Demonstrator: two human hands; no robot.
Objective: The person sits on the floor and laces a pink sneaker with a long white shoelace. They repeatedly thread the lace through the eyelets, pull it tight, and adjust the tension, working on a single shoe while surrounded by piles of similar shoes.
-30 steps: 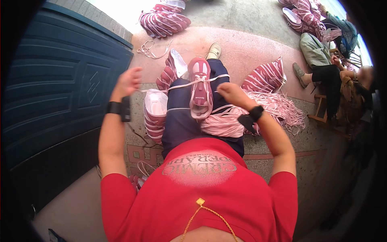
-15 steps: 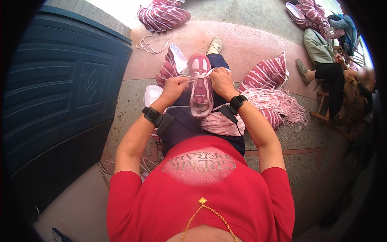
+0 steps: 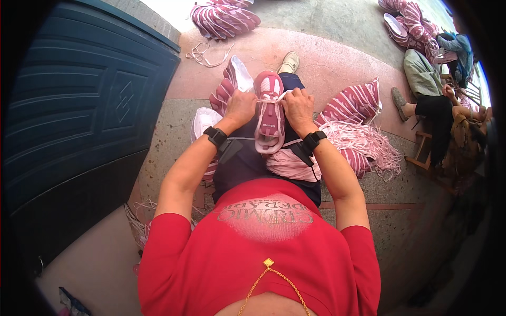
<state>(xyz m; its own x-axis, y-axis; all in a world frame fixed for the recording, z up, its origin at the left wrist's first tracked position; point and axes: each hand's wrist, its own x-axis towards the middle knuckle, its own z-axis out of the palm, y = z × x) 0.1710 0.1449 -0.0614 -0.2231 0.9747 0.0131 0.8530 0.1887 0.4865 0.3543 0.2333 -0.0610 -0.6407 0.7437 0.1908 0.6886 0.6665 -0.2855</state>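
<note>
Together, left hand (image 3: 241, 107) and right hand (image 3: 298, 105) grip laces (image 3: 274, 97) over pink shoe (image 3: 269, 113).

pink shoe (image 3: 269, 113) with seemingly white laces (image 3: 284, 96); dark blue door (image 3: 79, 105).

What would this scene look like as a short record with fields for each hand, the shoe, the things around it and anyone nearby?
left hand: left hand grips the lace at the left side of the pink shoe
right hand: right hand grips the lace at the shoe's right side
shoe: lies on the person's lap, toe pointing away
laces: loose pile of pink laces on the floor to the right
stock: stack of pink shoes at the top
nearby: seated person at the right
left side: dark blue door
</note>
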